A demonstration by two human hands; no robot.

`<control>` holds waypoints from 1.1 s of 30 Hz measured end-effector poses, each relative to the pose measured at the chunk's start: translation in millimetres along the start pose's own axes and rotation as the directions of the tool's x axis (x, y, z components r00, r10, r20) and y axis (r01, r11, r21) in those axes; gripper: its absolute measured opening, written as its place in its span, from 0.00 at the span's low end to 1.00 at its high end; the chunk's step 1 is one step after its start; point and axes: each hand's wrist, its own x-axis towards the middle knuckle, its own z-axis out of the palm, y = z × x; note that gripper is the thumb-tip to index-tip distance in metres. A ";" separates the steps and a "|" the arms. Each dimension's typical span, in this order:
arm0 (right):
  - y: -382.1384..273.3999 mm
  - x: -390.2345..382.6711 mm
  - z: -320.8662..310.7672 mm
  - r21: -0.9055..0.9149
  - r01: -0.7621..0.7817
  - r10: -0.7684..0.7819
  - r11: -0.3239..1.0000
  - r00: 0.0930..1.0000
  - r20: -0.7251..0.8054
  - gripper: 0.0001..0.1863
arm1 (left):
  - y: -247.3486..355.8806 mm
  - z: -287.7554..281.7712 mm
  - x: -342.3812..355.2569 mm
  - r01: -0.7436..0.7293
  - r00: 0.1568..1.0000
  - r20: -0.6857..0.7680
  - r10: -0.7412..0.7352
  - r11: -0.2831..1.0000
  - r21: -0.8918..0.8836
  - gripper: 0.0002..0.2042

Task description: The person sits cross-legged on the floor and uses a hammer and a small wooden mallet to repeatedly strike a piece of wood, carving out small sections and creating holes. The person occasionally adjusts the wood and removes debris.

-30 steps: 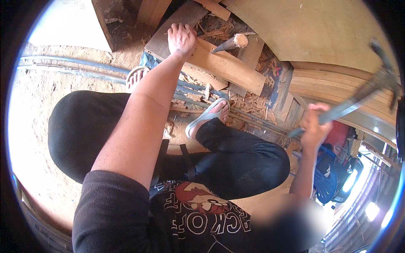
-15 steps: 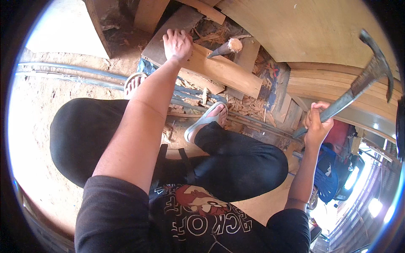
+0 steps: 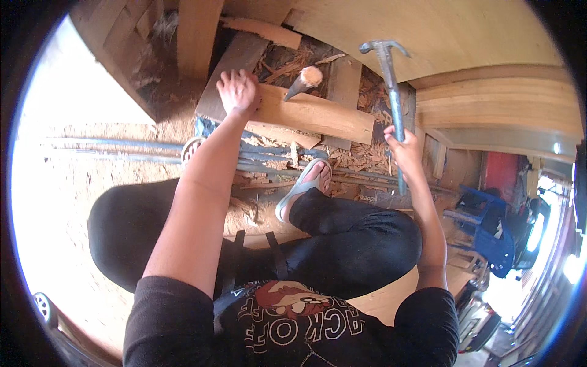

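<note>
My left hand (image 3: 237, 93) bears on the left end of a pale wooden block (image 3: 327, 118), its fingers curled over that end. The block lies across a darker board (image 3: 212, 101). A chisel (image 3: 299, 85) with a dark tapering body and a pale, frayed top stands tilted in the block, just right of my left hand; no hand touches it, and its lower tip is hidden. To the right, my right hand (image 3: 405, 150) is closed round the handle of a claw hammer (image 3: 389, 73). The hammer is raised, its head pointing away from me.
Wood chips (image 3: 361, 156) lie around the block. Beyond it, a large wooden panel (image 3: 428, 37) stands beside stacked planks (image 3: 495, 107). Dark pipes (image 3: 244, 160) run along the ground near my sandalled foot (image 3: 310, 183). A blue chair (image 3: 489, 229) stands at the right.
My right hand has brought the hammer left, closer to the chisel, and the hammer has swung more upright in view. My left hand stays at the block's end. The view has shifted slightly.
</note>
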 end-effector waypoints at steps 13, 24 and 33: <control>80.8 52.5 43.3 -0.642 -0.075 -0.046 0.763 0.985 -0.169 0.23 | 9.4 -16.5 5.0 -0.022 0.996 0.093 0.015 0.997 0.072 0.15; 65.9 60.1 17.3 -0.612 -0.047 0.142 0.789 0.984 0.108 0.34 | 10.4 -21.1 6.4 0.041 0.982 0.182 -0.051 0.997 0.059 0.16; -144.6 34.2 39.0 -0.133 0.784 -0.692 0.607 0.603 0.396 0.36 | 8.1 -15.1 4.6 0.037 0.988 0.146 -0.041 0.999 0.031 0.14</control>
